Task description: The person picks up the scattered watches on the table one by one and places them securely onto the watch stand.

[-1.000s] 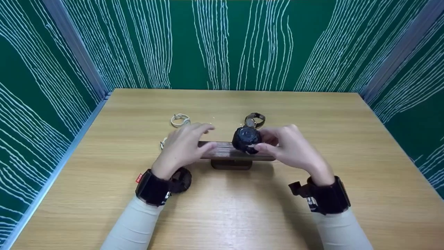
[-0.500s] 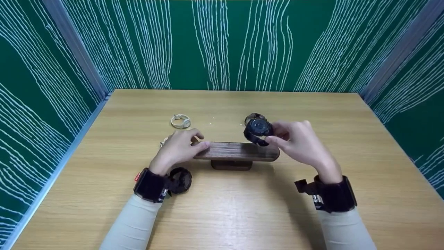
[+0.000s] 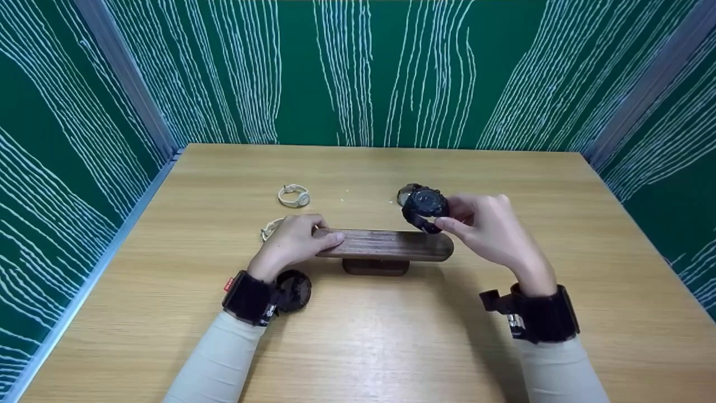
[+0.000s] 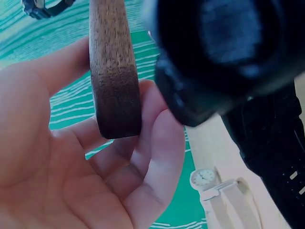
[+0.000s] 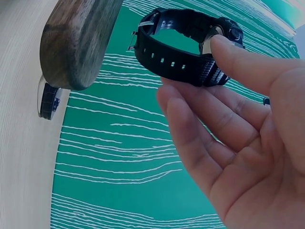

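Observation:
My left hand (image 3: 293, 240) grips the left end of a brown wooden watch stand (image 3: 386, 245), thumb on the near face and fingers behind. The left wrist view shows the bar's end (image 4: 116, 90) between thumb and fingers. My right hand (image 3: 492, 229) pinches a black wristwatch (image 3: 428, 202) between thumb and fingers, raised near the stand's right end. Its strap (image 5: 171, 62) is buckled into a loop, seen in the right wrist view, and nothing passes through it. The bar sits crosswise on a short dark base (image 3: 376, 267).
A white watch (image 3: 293, 196) lies at the back left; a second white watch (image 3: 271, 228) is partly hidden behind my left hand. A dark watch (image 3: 408, 193) lies behind the held one. Beside my left wrist is another black watch (image 3: 295, 291). Green walls surround the table (image 3: 358, 347).
My left hand has come down onto the stand's left end and taken hold of it. The right hand has carried the black watch right and farther back, off the middle of the bar.

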A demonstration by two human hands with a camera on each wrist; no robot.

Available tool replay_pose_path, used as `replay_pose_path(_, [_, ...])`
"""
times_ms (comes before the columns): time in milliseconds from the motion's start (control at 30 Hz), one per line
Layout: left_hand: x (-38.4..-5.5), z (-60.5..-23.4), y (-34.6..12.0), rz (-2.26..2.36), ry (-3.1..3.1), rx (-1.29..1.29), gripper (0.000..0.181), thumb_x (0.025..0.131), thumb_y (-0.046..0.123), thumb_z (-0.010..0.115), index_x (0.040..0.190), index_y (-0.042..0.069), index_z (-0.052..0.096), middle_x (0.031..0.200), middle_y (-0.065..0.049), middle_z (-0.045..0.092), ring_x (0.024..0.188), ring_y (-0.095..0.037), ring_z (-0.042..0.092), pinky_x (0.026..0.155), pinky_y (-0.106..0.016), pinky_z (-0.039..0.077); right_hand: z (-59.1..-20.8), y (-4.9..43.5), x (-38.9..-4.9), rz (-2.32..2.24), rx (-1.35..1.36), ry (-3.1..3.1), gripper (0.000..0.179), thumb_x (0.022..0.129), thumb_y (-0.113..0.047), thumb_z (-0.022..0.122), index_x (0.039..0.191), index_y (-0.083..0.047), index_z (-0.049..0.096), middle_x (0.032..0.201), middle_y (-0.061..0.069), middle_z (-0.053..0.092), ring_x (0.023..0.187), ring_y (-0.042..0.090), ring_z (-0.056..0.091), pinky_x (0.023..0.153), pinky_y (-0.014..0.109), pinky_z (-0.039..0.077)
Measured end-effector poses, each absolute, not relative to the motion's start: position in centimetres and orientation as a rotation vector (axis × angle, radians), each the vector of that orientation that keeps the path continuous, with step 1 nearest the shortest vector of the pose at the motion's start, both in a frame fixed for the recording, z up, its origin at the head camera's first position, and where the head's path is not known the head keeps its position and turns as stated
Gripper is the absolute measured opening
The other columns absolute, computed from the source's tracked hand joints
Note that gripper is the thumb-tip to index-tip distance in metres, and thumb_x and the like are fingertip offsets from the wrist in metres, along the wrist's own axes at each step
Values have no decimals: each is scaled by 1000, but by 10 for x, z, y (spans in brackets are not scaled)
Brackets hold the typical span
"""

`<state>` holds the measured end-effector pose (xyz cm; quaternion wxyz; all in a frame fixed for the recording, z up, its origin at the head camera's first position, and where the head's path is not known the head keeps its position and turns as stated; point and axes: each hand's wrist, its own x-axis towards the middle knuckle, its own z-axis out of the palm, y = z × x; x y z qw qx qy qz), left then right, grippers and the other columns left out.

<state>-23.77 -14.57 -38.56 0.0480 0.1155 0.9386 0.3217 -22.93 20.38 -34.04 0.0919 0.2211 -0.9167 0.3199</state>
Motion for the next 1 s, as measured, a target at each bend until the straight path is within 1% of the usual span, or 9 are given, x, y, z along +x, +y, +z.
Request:
replay_pose_path(200, [-237,-386,-146,972,2852,317,39,98,51,74,104,12,73,79,3,51,71,-16,46,61,-34,35,-340,204,-231,915,656,-2704,8,95,-13,81,101,-8,80,95,5,80,80,17,76,71,25,58])
replay_pose_path(367, [-235,-384,-145,973,2842,306,38,98,50,74,101,12,70,77,3,48,70,-17,47,61,-33,35,-340,205,-231,911,626,-2694,9,95,-12,80,102,-7,80,95,5,80,80,18,76,70,21,56])
replay_pose_path(500, [-236,-383,-144,957,2831,290,39,99,51,73,103,12,70,77,4,44,69,-16,44,61,-33,35,-339,206,-230,916,595,-2686,8,95,-10,80,102,-6,80,94,6,80,80,19,76,70,18,54])
replay_pose_path(600, [-237,-384,-144,947,2829,277,40,99,52,72,105,13,71,77,4,44,70,-16,44,62,-34,35,-339,206,-231,921,583,-2687,10,96,-11,80,103,-6,80,95,7,80,81,19,76,71,17,54])
replay_pose_path(767, [-237,-384,-145,944,2833,279,39,99,51,73,104,12,70,78,3,46,72,-16,46,63,-34,37,-339,206,-232,914,544,-2689,14,97,-14,80,106,-5,80,97,9,81,83,22,77,71,16,53])
replay_pose_path(867, [-237,-384,-144,940,2836,293,39,99,50,73,99,12,67,77,3,44,72,-17,46,63,-33,37,-341,208,-231,898,498,-2684,17,97,-16,80,108,-5,79,97,10,81,84,23,78,71,17,52])
replay_pose_path(1000, [-237,-383,-143,938,2829,291,38,100,49,73,95,12,63,77,3,42,74,-18,47,64,-33,37,-346,209,-231,867,459,-2667,20,96,-17,81,110,-3,78,95,11,81,83,25,78,72,24,55])
